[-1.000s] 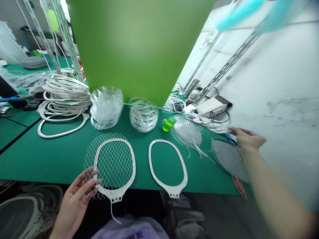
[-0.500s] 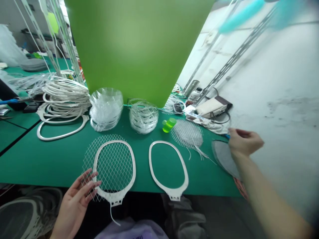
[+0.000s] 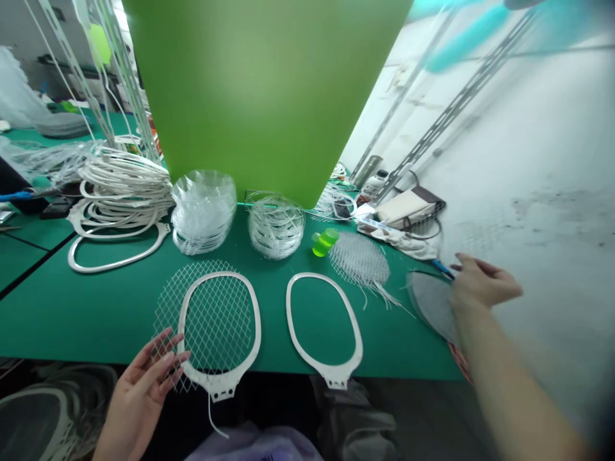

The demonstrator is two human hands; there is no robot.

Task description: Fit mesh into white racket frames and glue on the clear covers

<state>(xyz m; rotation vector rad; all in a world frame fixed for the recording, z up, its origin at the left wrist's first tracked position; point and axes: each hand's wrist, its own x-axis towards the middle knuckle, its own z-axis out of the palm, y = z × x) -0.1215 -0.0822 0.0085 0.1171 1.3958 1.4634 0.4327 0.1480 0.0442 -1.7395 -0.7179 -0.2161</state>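
Head view: the person's left hand [image 3: 139,390] at the near edge of the green tabletop [image 3: 115,320]; grip closed lightly on the left side of a mesh [image 3: 211,326], fingertips by a white frame [image 3: 257,320]. Mesh overlaps that frame, offset leftward. Second frame [image 3: 358,342] lies just to the right. Right hand [image 3: 485,282] near a gray disc [image 3: 432,304]; fingers curled, blurred; from where I stand, cannot tell whether its grip holds anything.
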